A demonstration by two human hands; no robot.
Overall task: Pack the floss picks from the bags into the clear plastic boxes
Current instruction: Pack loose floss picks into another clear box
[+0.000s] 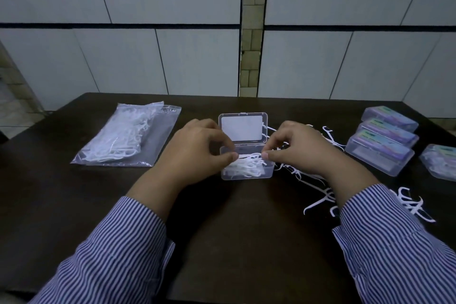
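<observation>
So the dark bench (222,217) takes up most of the lower view, with a pale tiled wall (172,44) behind its far edge. Two arms in blue-and-white striped sleeves (118,249) come in from the near edge, one on each side.

Toward the far left corner there's a clear plastic bag (125,136) lying flat, with a bunch of white floss picks bundled inside it. Over by the right edge sits a cluster of closed boxes (381,148), clear plastic with colourful labels, three lined up close together and a fourth one partly cut off at the very edge.

Dead centre near the far edge is the open box (246,168), clear, lid (243,128) flipped back and standing up behind it. It's already got a layer of white picks in the bottom.

Left hand (197,150) and right hand (298,148) are both curled over the box from either side. The fingers of each hand pinch opposite ends of a small bundle of picks (250,157) held right over the box opening, thumbs underneath pointing at each other.

Loose floss picks (318,190) are scattered on the bench just right of the open box, running under the right wrist toward the near right.
</observation>
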